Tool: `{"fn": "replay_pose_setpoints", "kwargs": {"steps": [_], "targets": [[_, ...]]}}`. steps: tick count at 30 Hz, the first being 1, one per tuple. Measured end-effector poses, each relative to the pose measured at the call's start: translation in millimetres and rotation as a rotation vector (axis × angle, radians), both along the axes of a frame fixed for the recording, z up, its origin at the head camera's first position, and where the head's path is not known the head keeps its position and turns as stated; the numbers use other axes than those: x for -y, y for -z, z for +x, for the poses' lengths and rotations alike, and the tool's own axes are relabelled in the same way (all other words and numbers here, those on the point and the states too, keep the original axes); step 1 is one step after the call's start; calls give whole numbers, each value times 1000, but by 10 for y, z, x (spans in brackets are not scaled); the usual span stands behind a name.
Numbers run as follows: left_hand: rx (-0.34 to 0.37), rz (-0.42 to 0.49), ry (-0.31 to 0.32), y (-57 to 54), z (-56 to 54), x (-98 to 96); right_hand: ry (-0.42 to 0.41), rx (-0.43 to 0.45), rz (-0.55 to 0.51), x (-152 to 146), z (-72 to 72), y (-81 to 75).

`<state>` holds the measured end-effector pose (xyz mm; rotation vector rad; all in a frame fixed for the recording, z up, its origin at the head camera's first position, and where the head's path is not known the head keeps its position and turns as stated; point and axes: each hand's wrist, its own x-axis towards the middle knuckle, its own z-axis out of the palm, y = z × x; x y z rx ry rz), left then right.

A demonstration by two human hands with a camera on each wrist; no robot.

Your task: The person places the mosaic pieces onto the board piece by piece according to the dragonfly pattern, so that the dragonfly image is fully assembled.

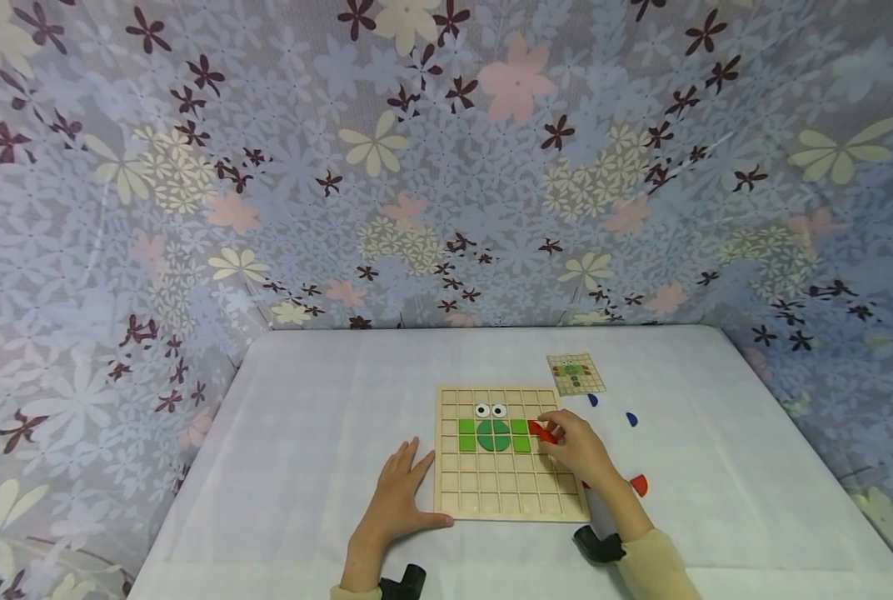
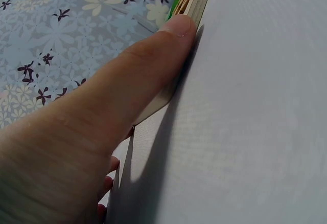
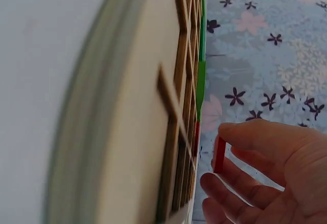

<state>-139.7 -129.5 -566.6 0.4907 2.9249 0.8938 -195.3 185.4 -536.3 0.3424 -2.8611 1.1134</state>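
Observation:
A wooden grid board [image 1: 512,505] lies flat, with green square tiles [image 1: 466,436], a dark green disc made of quarter pieces [image 1: 493,435] and two eye pieces [image 1: 491,411] set in its cells. My right hand [image 1: 577,446] is over the board's right side and pinches a red piece [image 3: 219,155] between thumb and fingers. Another red piece [image 3: 197,138] sits in the grid beside the green tiles. With fingers spread, my left hand [image 1: 400,492] rests at the lower left corner, its thumb [image 2: 179,25] against the board's front edge.
A small pattern card [image 1: 576,373] lies behind the board's right corner. Two blue half-round pieces [image 1: 592,401] [image 1: 631,419] are on the white table [image 1: 326,400] near it. A red piece [image 1: 639,485] lies right of my forearm. Floral cloth [image 1: 446,167] rises behind the table.

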Motion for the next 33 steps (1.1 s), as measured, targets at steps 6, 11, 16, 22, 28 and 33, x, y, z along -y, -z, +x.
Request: {"fn": "replay_pose_setpoints", "kwargs": {"steps": [6,11,16,22,28,33], "targets": [[4,-8,2,12,16,-1,-15,24,10,91,-6,23],[0,-3,7,12,26,3,-4,20,45,121,-10,62],[-7,-1,18,-3,28,11,-3,2,57,134,-10,84],[-2,-13,16,-11,15,16,4,0,60,149,-1,84],[-15,-11,17,-20,9,18,0,5,77,154,23,76],[-9,-15,14,-15,2,18,6,16,66,148,40,61]]}}
